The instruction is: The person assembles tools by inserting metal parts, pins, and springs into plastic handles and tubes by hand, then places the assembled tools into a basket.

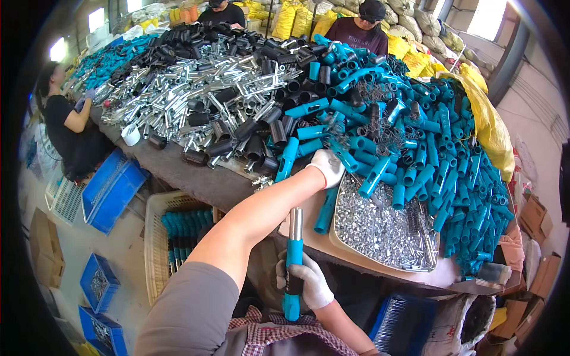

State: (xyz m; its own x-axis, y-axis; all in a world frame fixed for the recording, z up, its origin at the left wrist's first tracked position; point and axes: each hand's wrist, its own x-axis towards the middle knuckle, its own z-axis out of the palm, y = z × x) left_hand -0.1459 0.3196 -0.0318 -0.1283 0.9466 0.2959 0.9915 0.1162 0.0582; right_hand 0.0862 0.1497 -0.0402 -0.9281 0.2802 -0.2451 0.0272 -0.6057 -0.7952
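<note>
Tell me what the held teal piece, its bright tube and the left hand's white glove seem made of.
Teal piece: probably moulded plastic, satin, evenly coloured. Bright tube: likely metal, polished or plated, given its streaked reflections. White glove: apparently fabric, matte, soft-looking; fibre unclear.

White glare at upper windows

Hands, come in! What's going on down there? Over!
Right hand gripping teal handle. Left hand at teal tubes, grip unclear. Some tubes jut over metal bits' tray.
</note>
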